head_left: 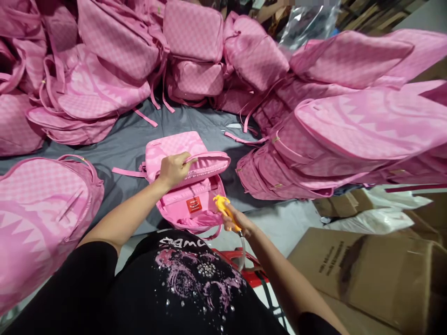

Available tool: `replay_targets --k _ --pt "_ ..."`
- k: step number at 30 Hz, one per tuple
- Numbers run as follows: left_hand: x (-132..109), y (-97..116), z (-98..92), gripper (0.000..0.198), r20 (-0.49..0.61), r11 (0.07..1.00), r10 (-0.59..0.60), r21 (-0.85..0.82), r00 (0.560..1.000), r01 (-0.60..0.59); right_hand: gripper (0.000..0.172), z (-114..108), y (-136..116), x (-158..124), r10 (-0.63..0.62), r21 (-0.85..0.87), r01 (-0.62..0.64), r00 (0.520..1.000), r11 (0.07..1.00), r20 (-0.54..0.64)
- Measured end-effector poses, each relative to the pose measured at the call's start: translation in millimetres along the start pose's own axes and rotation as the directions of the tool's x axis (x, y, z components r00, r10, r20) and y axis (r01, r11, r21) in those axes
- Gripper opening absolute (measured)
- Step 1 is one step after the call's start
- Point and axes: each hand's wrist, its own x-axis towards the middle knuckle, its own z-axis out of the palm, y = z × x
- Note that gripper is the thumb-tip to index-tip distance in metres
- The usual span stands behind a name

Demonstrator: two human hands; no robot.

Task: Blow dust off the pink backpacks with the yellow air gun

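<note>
A pink checked backpack (pixel 167 200) lies unzipped in front of me, with a red label (pixel 194 204) on its inner lining. My left hand (pixel 174 170) is closed on the edge of its front flap (pixel 213 163), which is folded up and away from the main compartment. In my right hand (pixel 237 219) is a yellow air gun (pixel 225 209) with a clear hose (pixel 242 251) running down from its handle. Its head points toward the open compartment, just at the bag's right rim.
Pink backpacks (pixel 192 30) are piled along the far side, with a tall stack (pixel 366 125) at the right and another backpack (pixel 45 209) at the left. Grey cloth (pixel 136 135) covers the work surface. Cardboard boxes (pixel 370 270) and a red stool-like object (pixel 254 274) stand lower right.
</note>
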Motion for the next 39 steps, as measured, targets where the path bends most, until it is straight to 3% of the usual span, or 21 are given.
replay_targets --k 3,6,11,14,17,21,24,29,31,32,34,36,39 --pt "2 3 -1.3 0.036 0.005 1.000 0.031 -0.006 1.000 -0.031 0.048 6 1 19 -0.097 0.364 0.112 0.993 0.924 -0.061" --pt "4 1 -2.8 0.038 0.004 0.998 0.057 -0.019 0.998 -0.057 0.042 9 15 18 -0.030 0.557 0.057 0.998 0.828 -0.057" --pt "3 1 1.6 0.040 0.018 0.986 0.158 -0.052 0.987 -0.156 0.043 14 19 20 0.156 0.601 -0.016 0.971 0.799 -0.182" --pt "0 4 6.2 0.039 0.013 0.965 0.249 -0.086 0.969 -0.247 0.044 33 4 49 0.109 0.595 0.020 0.977 0.803 -0.181" --pt "1 3 7.6 0.038 -0.011 0.949 0.301 -0.099 0.954 -0.300 0.043 58 -1 74 0.029 0.582 0.038 0.994 0.812 -0.105" --pt "9 -9 3.1 0.040 -0.058 0.955 0.280 -0.080 0.958 -0.284 0.048 73 15 76 0.029 0.426 -0.102 0.984 0.899 0.174" --pt "13 -14 0.2 0.040 -0.039 0.958 0.277 -0.068 0.960 -0.279 0.050 64 23 65 0.011 0.221 -0.058 0.978 0.974 0.209" --pt "14 -14 0.3 0.037 -0.045 0.954 0.289 -0.076 0.956 -0.291 0.040 21 8 16 0.052 -0.158 -0.037 0.995 0.987 0.089" --pt "14 -14 0.9 0.036 -0.053 0.955 0.285 -0.076 0.957 -0.288 0.038 2 0 -14 0.081 -0.336 -0.121 0.988 0.934 -0.128" --pt "13 -14 1.3 0.036 -0.049 0.955 0.283 -0.075 0.958 -0.286 0.036 -5 -3 -28 0.087 -0.425 -0.192 0.963 0.885 -0.254" --pt "13 -14 2.2 0.036 -0.036 0.956 0.282 -0.072 0.959 -0.284 0.033 -15 -8 -51 0.079 -0.523 -0.288 0.919 0.802 -0.385" --pt "12 -13 3.1 0.036 -0.032 0.957 0.280 -0.068 0.959 -0.282 0.033 -17 -8 -64 0.085 -0.525 -0.267 0.935 0.808 -0.345" --pt "10 -11 3.5 0.036 -0.037 0.961 0.269 -0.058 0.963 -0.270 0.038 -15 -7 -67 0.048 -0.366 -0.153 0.959 0.918 -0.279"
